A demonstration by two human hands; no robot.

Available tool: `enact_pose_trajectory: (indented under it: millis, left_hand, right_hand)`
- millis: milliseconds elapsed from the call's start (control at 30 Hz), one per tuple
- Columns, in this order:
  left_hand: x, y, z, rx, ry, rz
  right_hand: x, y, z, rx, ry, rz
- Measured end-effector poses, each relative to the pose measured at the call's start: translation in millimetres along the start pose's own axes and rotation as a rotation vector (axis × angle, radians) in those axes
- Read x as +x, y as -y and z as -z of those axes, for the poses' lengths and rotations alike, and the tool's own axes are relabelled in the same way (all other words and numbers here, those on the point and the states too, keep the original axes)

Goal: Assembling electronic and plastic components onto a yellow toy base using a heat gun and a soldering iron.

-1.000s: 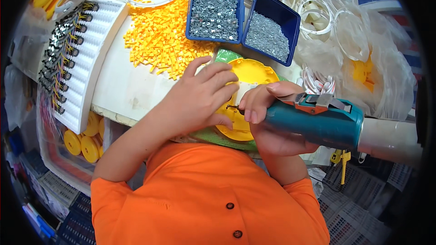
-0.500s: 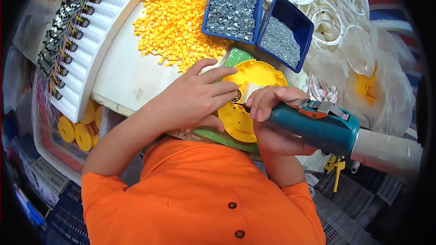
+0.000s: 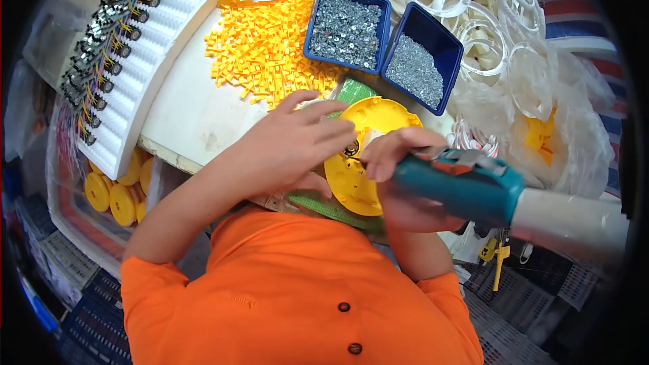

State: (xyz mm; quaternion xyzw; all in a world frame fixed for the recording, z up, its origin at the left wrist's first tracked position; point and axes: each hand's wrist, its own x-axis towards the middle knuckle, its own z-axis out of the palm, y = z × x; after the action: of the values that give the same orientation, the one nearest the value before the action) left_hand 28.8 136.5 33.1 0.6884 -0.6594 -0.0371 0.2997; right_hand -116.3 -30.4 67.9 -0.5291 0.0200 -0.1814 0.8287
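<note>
Ribbed tray: a white, ridged foam rack (image 3: pixel 145 61) of small dark wired parts, far left of the fingers.
Yellow pieces: a loose heap of small plastic bits (image 3: pixel 270 47) on the pale counter (image 3: pixel 196 115), just beyond the left hand's fingers.
Left hand: the left hand (image 3: pixel 294 149) lies palm down, fingers spread and flat, fingertips touching the disc's left edge.
Disc: a smooth, round yellow plastic disc (image 3: pixel 365 162) on a green mat, lying between both hands.
Bins: two blue rectangular bins (image 3: pixel 385 40) of tiny grey metal screws, beyond the fingers.
Right hand: the right hand (image 3: pixel 399 176) wraps around a teal power screwdriver (image 3: pixel 460 186), forefinger extended onto the disc.
</note>
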Motion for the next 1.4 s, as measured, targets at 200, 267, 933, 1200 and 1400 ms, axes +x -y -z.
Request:
enact_pose_trajectory:
  millis: [200,267,933,1200,1400]
  left_hand:
    - [-26.3,-1.3,3.2,-0.030,-0.129,0.379]
    - [-23.0,-5.5,-10.4,0.000,-0.164,0.408]
    - [19.9,7.7,40.8,0.068,0.162,0.028]
    - [10.4,-0.5,41.9,0.201,0.306,-0.060]
    - [21.1,-16.0,48.6,0.160,0.221,-0.092]
  right_hand:
    - [33.7,53.0,24.4,-0.040,0.036,0.323]
    - [36.1,60.0,24.5,-0.044,-0.026,0.330]
    - [-167.8,44.4,110.9,-1.167,-0.713,0.215]
    - [-250.0,101.5,173.8,-0.563,-1.405,-0.017]
    - [-314.6,162.7,239.7,-0.308,-1.675,0.210]
